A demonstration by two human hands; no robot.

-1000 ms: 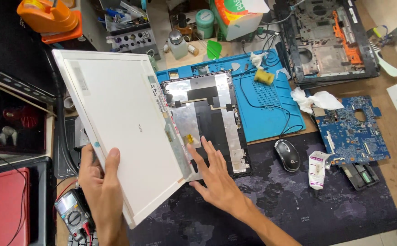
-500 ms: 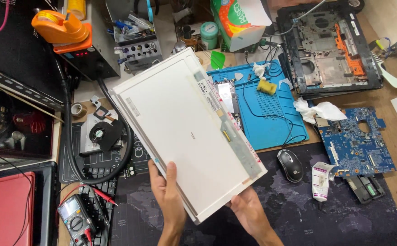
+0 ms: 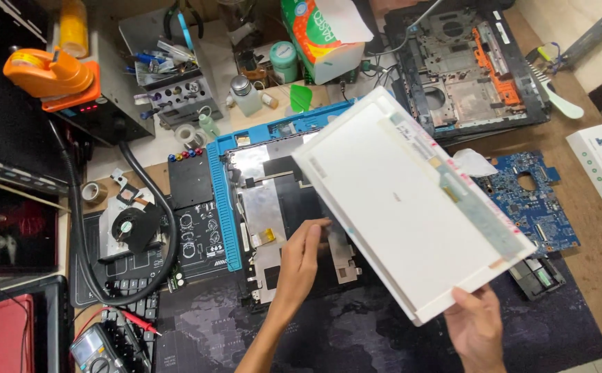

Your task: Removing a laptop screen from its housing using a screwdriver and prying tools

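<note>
The right hand (image 3: pixel 477 324) grips the near corner of a white laptop screen panel (image 3: pixel 411 204), fingers closed on its lower edge with the wrist cut off by the bottom of the frame; how far the fingers reach under the panel cannot be seen. The panel is held tilted above the bench, well clear of the surface, and it hides much of what lies under it. Left of the panel, the left hand (image 3: pixel 301 266) lies with fingers extended and apart, fingertips touching the dark laptop lid shell (image 3: pixel 277 207) with its silver foil, holding nothing. That shell's right part vanishes beneath the panel, as does most of the blue work mat (image 3: pixel 221 200) under it. Right of the panel, a blue circuit board (image 3: pixel 536 207) shows only partly, its near-left corner covered by the panel's edge, and a crumpled white tissue (image 3: pixel 473 164) peeks out just beside the panel. Beyond the panel's far corner sits an open black laptop base (image 3: pixel 467 69), its front edge hidden behind the panel. Far left of the panel, a small cooling fan (image 3: pixel 132 224) lies inside a loop of black hose (image 3: pixel 156 228).
</note>
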